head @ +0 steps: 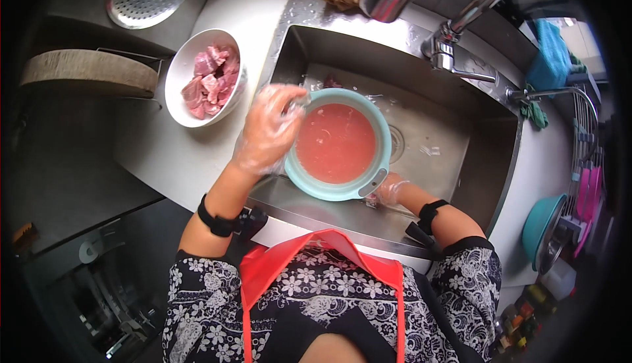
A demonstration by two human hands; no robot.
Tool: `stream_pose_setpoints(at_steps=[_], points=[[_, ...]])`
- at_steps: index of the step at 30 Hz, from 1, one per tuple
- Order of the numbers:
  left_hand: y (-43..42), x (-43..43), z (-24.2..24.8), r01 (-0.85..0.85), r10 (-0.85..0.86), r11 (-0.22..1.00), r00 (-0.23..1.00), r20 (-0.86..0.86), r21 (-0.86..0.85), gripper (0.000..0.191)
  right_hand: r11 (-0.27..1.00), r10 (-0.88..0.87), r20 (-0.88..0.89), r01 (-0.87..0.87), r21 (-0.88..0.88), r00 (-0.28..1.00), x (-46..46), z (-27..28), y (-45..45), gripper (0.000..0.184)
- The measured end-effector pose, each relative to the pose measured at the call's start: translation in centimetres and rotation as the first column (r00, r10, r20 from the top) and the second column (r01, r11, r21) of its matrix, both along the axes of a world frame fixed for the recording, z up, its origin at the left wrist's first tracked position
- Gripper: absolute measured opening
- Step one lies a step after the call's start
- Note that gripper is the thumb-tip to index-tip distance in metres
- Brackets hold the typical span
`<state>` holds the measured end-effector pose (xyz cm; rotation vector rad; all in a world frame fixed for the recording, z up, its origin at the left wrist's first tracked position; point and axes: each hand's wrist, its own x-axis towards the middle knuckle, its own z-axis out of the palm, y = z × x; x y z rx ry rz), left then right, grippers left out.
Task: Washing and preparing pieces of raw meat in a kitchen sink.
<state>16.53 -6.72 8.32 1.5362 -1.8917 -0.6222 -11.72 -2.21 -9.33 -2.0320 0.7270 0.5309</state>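
Observation:
A light blue plastic basin holds cloudy pinkish-red liquid inside the stainless steel sink. My left hand, in a clear plastic glove, is at the basin's left rim with its fingers curled. It is blurred, so whether it grips the rim is unclear. Also gloved, my right hand is at the lower right of the basin, by the grey handle patch; its fingers are hidden under the rim. Left of the sink stands a white bowl with chunks of raw meat.
A chrome faucet rises behind the sink. Some dark red bits lie on the sink floor behind the basin. A round wooden chopping board stands at left. A teal bowl and a dish rack are at right.

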Motion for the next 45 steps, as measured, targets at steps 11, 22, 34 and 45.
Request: stream_pose_setpoints(at_steps=[11,22,34,45], points=[[-15.2,-4.4,-15.2,0.008,-0.656,0.535,0.633,0.410,0.845,0.042,0.748,0.151,0.063,-0.156,0.645,0.987,-1.3,-2.6,1.8,0.018],[-15.3,-3.9,-19.8,-0.036,-0.561,0.325,0.797,0.223,0.945,0.041,0.538,-0.834,-0.004,0.816,0.211,0.551,-7.0,3.0,-1.3,0.020],[-13.4,-1.3,-16.3,-0.092,-0.050,0.430,0.991,0.125,0.898,0.047,0.609,-0.601,0.163,0.580,-0.541,0.783,-6.3,0.7,-1.0,0.022],[-13.0,2.1,-19.5,0.305,-0.583,0.704,0.765,0.275,0.642,0.041,0.655,-0.632,0.168,0.638,-0.405,0.756,-5.1,0.1,-3.3,0.017]])
